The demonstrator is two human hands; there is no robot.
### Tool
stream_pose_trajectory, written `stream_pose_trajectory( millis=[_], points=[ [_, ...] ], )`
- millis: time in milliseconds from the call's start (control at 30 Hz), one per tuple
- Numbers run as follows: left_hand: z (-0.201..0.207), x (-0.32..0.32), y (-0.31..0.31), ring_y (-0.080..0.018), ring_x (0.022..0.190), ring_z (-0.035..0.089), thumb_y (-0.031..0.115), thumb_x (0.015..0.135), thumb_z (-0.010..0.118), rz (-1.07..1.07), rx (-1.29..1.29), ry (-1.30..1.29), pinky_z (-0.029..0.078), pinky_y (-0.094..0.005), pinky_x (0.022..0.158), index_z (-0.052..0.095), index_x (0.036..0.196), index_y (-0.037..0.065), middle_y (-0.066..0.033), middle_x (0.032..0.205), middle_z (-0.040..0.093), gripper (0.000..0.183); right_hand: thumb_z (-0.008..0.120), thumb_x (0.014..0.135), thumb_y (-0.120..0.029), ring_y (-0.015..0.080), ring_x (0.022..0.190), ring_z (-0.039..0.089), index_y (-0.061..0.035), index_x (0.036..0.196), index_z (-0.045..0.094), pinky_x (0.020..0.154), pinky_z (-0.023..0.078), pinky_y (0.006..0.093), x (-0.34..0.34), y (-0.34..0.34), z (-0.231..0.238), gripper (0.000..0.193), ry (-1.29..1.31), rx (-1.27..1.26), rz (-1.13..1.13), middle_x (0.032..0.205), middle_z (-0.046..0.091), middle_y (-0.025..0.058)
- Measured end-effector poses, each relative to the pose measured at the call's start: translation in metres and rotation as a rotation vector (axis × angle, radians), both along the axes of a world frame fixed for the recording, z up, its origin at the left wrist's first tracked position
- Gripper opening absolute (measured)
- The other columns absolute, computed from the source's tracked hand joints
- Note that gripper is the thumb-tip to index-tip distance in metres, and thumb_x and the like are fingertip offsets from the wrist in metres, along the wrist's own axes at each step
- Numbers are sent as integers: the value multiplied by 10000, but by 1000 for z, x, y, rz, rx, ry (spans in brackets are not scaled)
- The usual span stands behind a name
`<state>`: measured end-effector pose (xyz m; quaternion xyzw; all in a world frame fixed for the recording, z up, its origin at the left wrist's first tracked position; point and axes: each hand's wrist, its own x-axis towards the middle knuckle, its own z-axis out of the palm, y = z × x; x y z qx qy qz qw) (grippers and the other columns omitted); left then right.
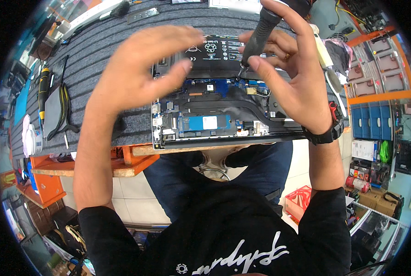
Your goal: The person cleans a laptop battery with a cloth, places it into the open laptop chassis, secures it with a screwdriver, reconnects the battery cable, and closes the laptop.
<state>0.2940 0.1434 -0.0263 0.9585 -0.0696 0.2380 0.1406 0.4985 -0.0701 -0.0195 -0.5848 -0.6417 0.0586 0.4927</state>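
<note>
Over the ribbed desk (91, 54) near blue drawers (371, 121), the empty left hand (143, 66) curves open; the right hand (295, 76) grips a screwdriver (262, 36).

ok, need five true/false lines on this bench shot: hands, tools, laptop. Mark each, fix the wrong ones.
1. The right hand holds a dark screwdriver. True.
2. The left hand grips a second tool. False: the left hand is open over the laptop's left part, with nothing visible in its fingers.
3. The laptop has its inner parts exposed. True.
4. The black wristband is worn on the left. False: it is worn on the right.
5. The yellow-and-black tool lies right of the laptop. False: it lies to the left.
</note>
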Motion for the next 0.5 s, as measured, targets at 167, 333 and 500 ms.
stream_pose_trajectory(
  millis=[167, 333, 500],
  points=[
    [15, -20, 38, -242, 1210, 663, 142, 993, 616, 221, -45, -208, 466, -355, 1066, 721, 1254, 30, -120, 1271, 728, 303, 739, 924, 4, 258, 1183, 673, -71, 1596, 231, 989, 566, 360, -5, 1, 1, 845, -294, -103, -147, 1277, 649, 220],
    [15, -34, 98, -104, 1000, 670, 253, 1011, 680, 517, -232, -328, 499, -260, 866, 752, 1230, 101, -21, 1120, 777, 276, 851, 795, 15, 154, 841, 633, -116, 1502, 496, 820, 575, 294, -9, 3, -4, 803, -157, 20, -208, 1011, 626, 73],
    [-7, -24, 155, -194, 869, 709, 251, 972, 707, 694, -72, -18, 546, -339, 828, 752, 1133, 46, -115, 975, 773, 264, 814, 839, 13, 150, 875, 652, -102, 1542, 429, 820, 561, 300, -23, 4, -4, 810, 114, -16, -105, 1075, 657, 100]
  ],
)
